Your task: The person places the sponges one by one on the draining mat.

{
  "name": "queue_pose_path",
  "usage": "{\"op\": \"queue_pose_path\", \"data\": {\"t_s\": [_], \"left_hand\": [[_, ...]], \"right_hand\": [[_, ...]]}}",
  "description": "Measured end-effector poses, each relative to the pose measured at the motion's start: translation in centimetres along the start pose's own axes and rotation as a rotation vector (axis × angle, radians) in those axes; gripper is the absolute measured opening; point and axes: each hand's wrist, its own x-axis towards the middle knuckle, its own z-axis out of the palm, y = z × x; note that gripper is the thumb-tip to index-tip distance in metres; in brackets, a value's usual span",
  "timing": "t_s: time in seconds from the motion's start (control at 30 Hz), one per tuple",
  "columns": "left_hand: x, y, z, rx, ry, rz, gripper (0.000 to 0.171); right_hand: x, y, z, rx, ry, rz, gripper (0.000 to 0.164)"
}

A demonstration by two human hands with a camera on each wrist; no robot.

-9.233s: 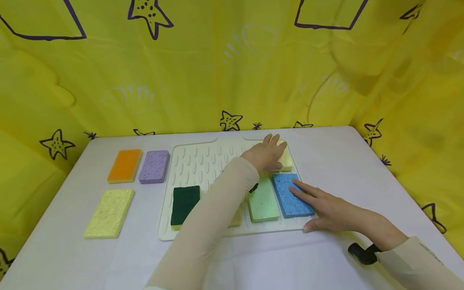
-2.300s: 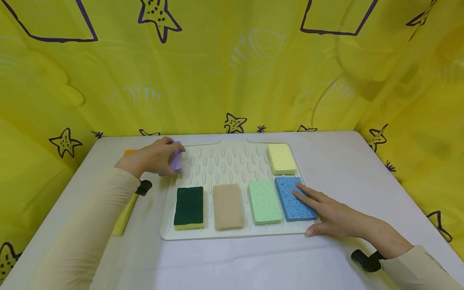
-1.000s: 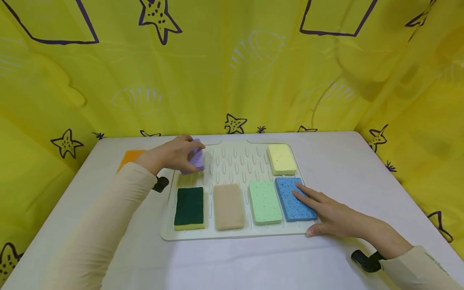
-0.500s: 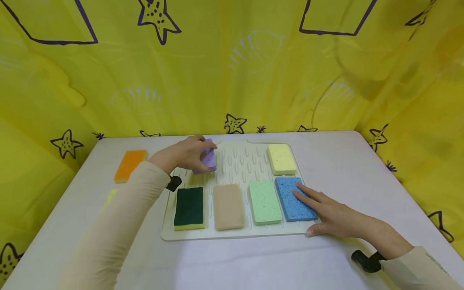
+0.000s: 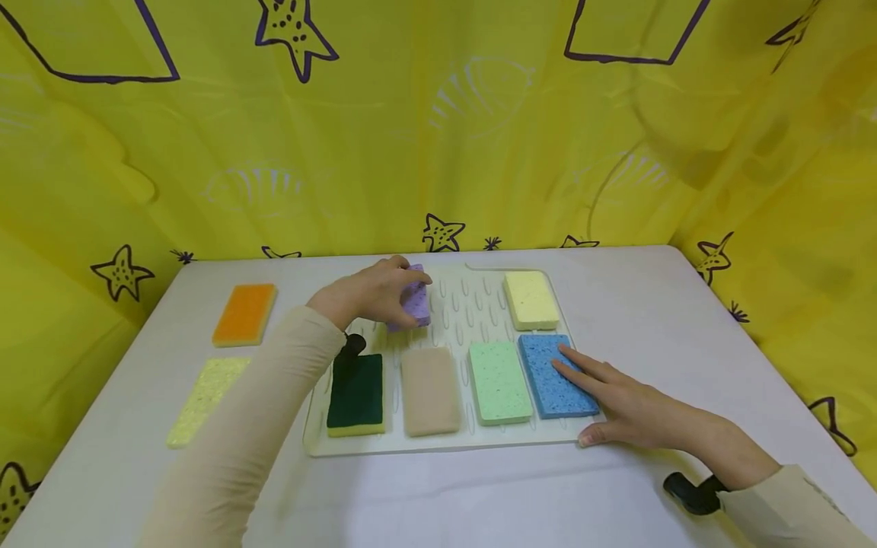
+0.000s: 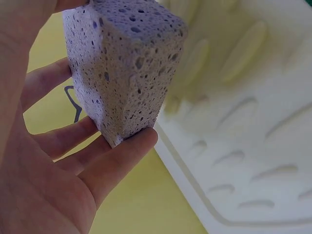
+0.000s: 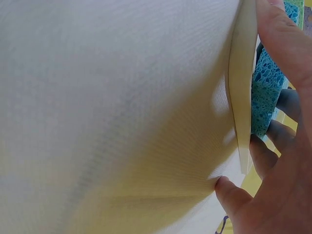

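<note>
Purple sponge (image 5: 416, 302) now farther across the tray (image 5: 473, 304)

My white worktop (image 5: 637, 312): pale ridged tray (image 5: 466, 304) lying flat before me; off to my left, orange sponge (image 5: 244, 315), yellow sponge (image 5: 208, 399) nearer me.

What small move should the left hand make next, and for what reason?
Probably the left hand should lower the purple sponge onto the tray: it holds the sponge above it, and bare ridged surface shows behind the beige sponge.
</note>
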Motion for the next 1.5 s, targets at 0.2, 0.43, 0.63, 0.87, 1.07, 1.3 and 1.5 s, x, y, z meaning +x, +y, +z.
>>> {"op": "queue_pose_path", "data": {"t_s": [0.2,0.43,0.63,0.87,1.07,1.3,1.5], "left_hand": [[0.7,0.7,0.2,0.003,0.012,0.037,0.071],[1.3,1.5,0.5,-0.015,-0.006,0.022,0.072],[1.9,2.3,0.7,-0.011,-0.009,0.027,0.071],[2.6,3.3,1.0,-0.012,-0.010,0.064,0.066],[3.2,4.0,1.4,0.008,0.010,0.110,0.061],[3.7,4.9,1.6,-0.012,-0.018,0.099,0.064],[4.0,5.6,1.7,-0.034,-0.032,0.082,0.067]], "right_hand": [[-0.1,0.0,0.0,0.006,-0.003,0.004,0.099],[0.0,0.2,0.1,0.016,-0.009,0.003,0.098],[0.0,0.1,0.1,-0.005,-0.009,0.006,0.099],[-0.1,0.1,0.1,-0.011,-0.007,0.009,0.099],[-0.2,0.0,0.1,-0.005,-0.004,0.006,0.098],[-0.1,0.0,0.1,-0.008,-0.003,0.004,0.098],[-0.1,0.1,0.1,-0.024,-0.003,0.007,0.099]]}}
